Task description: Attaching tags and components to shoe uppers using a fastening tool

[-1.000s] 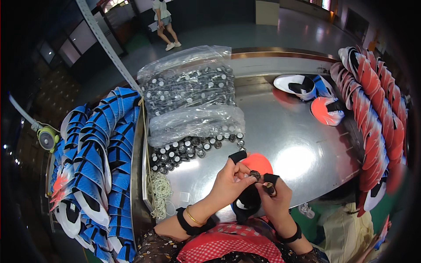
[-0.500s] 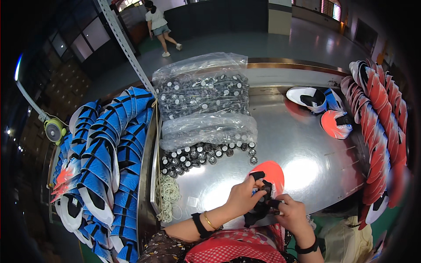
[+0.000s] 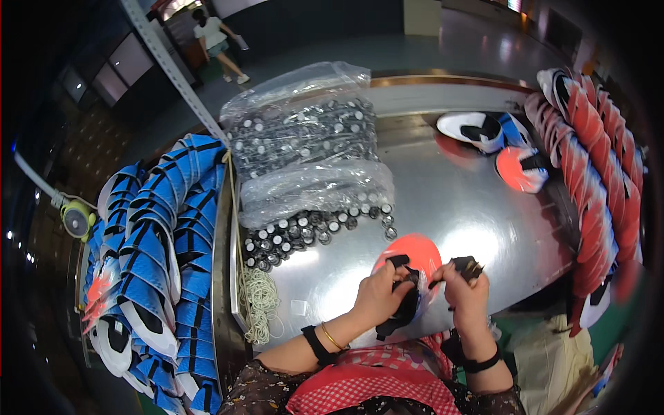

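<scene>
Pinching the dark band (image 3: 398, 322) of an orange-brimmed cap (image 3: 419, 250), the left hand (image 3: 377, 297) is the nearer of the two. The right hand (image 3: 469, 294) is just beside the cap's right edge, fingers curled around a small dark object (image 3: 473, 268) with a brassy end; its kind is unclear. From the right hand, the cap lies leftward, its long axis running from the band near the body to the brim beyond the left fingertips. Farther ahead-left of the left hand sit small round pieces (image 3: 304, 234); leftward, tangled pale cord (image 3: 261, 302).
</scene>
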### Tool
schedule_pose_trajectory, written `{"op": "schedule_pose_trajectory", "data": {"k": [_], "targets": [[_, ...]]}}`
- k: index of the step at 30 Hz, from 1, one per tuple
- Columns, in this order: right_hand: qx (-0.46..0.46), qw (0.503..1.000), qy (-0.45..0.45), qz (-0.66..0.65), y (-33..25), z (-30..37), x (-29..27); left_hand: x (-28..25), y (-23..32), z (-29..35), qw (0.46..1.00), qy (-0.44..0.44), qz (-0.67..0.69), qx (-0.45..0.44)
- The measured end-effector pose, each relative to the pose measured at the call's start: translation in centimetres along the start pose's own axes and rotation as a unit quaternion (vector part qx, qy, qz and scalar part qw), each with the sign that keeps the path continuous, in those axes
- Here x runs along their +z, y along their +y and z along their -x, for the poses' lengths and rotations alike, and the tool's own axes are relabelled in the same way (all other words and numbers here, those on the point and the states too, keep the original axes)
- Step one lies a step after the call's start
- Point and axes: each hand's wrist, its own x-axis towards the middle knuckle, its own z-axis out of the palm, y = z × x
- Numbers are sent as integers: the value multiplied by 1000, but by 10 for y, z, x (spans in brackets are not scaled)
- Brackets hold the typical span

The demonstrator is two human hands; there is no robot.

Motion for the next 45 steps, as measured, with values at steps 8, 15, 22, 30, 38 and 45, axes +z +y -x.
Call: {"op": "schedule_pose_trajectory", "data": {"k": [8, 15, 22, 30, 38, 45], "targets": [[-185, 957, 76, 208, 23, -7, 10, -32, 32, -13, 844, -52, 524, -95], [-350, 867, 100, 339, 15, -1, 12, -30, 31, -17, 808, -55, 571, -135], [-374, 828, 122, 400, 15, 3, 13, -30, 32, -14, 818, -47, 560, -123], [-370, 818, 102, 429, 19, 5, 8, -27, 37, -14, 873, -35, 479, -82], [-390, 814, 63, 425, 22, 1, 5, -34, 30, -20, 857, -148, 479, -115], [-326, 898, 74, 287, 41, 0, 2, -28, 32, -11, 867, -155, 465, -94]]}}
